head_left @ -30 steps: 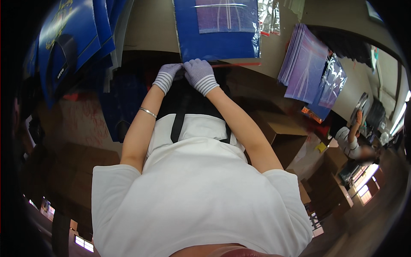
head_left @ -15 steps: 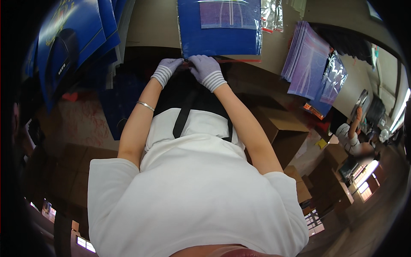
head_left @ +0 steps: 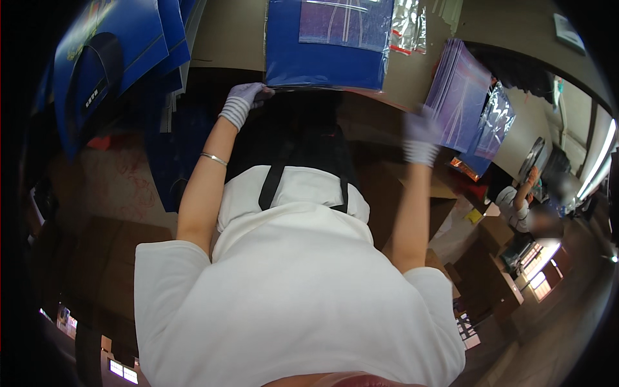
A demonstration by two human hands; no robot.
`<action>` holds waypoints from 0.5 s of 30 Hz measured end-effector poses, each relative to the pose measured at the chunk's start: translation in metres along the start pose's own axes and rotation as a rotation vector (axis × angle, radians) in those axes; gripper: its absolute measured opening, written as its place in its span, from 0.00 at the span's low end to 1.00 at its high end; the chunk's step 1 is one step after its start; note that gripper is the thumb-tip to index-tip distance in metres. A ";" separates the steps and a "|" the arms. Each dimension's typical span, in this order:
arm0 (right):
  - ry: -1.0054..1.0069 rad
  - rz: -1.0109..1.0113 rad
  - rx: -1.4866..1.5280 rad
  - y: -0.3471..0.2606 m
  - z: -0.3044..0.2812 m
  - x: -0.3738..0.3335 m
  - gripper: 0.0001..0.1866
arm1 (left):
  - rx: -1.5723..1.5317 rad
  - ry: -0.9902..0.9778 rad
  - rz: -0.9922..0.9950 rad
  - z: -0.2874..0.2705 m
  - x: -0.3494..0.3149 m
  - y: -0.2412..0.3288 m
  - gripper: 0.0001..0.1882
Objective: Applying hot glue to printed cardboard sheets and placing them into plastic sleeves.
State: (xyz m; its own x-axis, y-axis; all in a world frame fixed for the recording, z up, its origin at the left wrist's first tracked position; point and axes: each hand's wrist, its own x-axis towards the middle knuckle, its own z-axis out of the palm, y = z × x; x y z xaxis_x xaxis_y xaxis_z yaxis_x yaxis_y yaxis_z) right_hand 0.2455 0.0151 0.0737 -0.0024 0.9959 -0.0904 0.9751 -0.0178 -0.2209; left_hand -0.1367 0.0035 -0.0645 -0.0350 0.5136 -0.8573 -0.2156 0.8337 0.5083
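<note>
A blue sheet or folder (head_left: 325,64) lies at the table's near edge inside a clear plastic bag, with a purple printed sheet (head_left: 338,26) on top. At the bag's near left corner is my left hand (head_left: 248,93), in a pale lilac glove with a striped cuff. Its fingers are closed on the bag's edge. My right hand (head_left: 422,132), gloved alike, is smeared by motion out to the right, beside a fanned stack of purple printed sheets (head_left: 459,97); its fingers cannot be made out.
Large blue paper bags (head_left: 106,58) with dark handles stand at the left. Small clear bags with red strips (head_left: 406,29) lie right of the blue sheet. Shiny plastic bags (head_left: 496,119) sit beyond the purple stack. Cardboard boxes (head_left: 480,274) stand below. Another person (head_left: 516,206) works at the far right.
My right hand has left the bag's near edge and swung right towards the purple stack. My left hand stays at the bag's corner. The bagged blue sheet has shifted slightly nearer.
</note>
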 end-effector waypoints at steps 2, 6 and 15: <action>0.482 0.667 0.379 0.105 -0.060 -0.031 0.10 | -0.200 -0.074 -0.045 -0.003 -0.004 0.000 0.13; 0.147 0.720 -0.150 0.216 -0.084 -0.120 0.12 | -0.260 -0.378 -0.153 0.003 0.000 -0.015 0.23; -0.525 -0.173 0.994 -0.084 0.112 0.000 0.12 | -1.009 -0.475 0.049 0.032 -0.007 0.016 0.38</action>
State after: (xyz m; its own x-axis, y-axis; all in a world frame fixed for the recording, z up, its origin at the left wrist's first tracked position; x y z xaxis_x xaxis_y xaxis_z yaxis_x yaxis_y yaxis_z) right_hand 0.1385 0.0071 -0.0161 -0.4406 0.8357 -0.3278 0.3459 -0.1789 -0.9211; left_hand -0.1087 0.0196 -0.0481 0.2653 0.7464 -0.6103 -0.9252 0.3751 0.0566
